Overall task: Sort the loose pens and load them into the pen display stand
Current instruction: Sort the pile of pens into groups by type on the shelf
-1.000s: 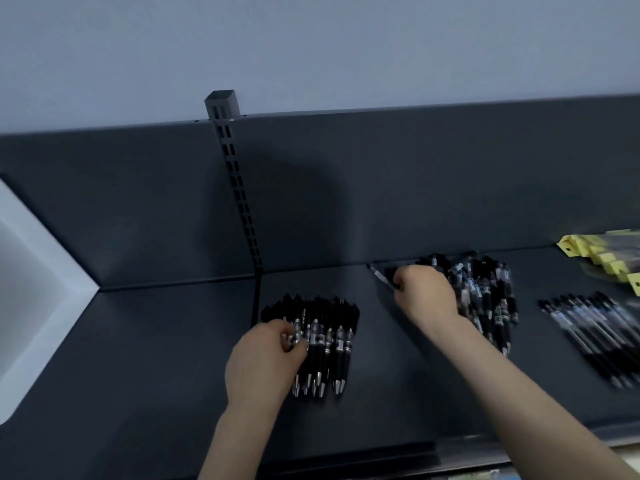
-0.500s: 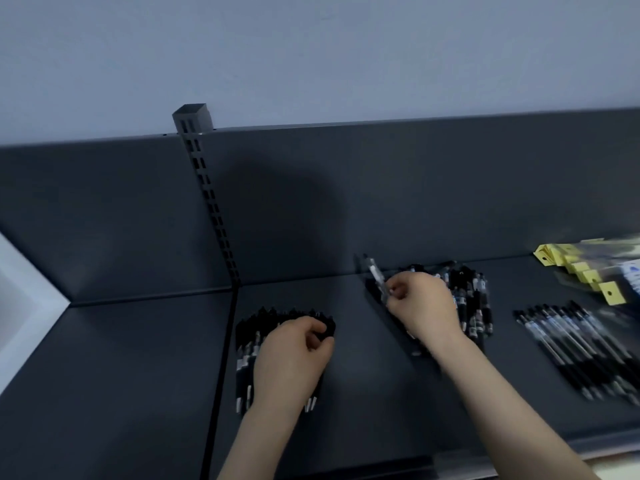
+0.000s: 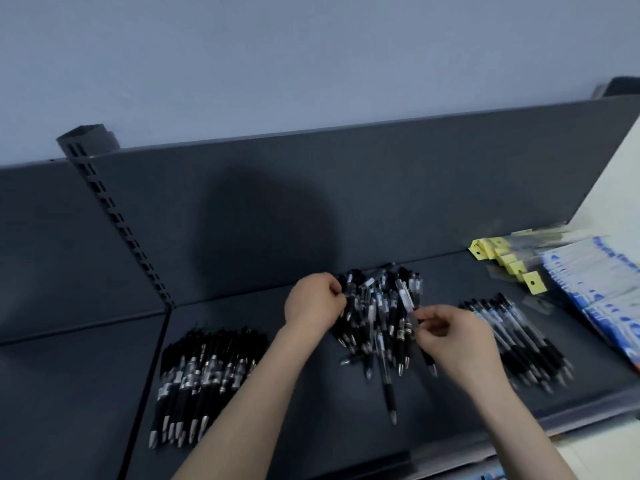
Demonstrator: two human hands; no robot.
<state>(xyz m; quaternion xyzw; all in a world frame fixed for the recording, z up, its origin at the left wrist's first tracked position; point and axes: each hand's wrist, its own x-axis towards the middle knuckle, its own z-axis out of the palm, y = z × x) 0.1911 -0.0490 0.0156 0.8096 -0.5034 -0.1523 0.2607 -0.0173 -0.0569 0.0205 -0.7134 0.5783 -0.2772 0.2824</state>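
Observation:
A jumbled heap of loose black pens (image 3: 379, 313) lies mid-shelf on the dark grey display shelf (image 3: 294, 427). My left hand (image 3: 313, 304) is at the heap's left edge, fingers curled on pens there. My right hand (image 3: 457, 336) pinches one clear-barrelled pen (image 3: 407, 304) that sticks up over the heap's right side. A tidy row of black pens (image 3: 204, 372) lies to the left, tips toward me. Another sorted row of pens (image 3: 519, 337) lies to the right, partly behind my right hand.
Yellow-headed packets (image 3: 509, 268) and blue-and-white packets (image 3: 602, 292) lie at the shelf's right end. A slotted upright post (image 3: 117, 216) rises at the back left in front of the dark back panel (image 3: 381, 202). The shelf's front lip (image 3: 588, 415) runs near my forearms.
My left hand left the left row of pens and moved right to the loose heap. My right hand shifted to the heap's right side with a pen. The view swung right.

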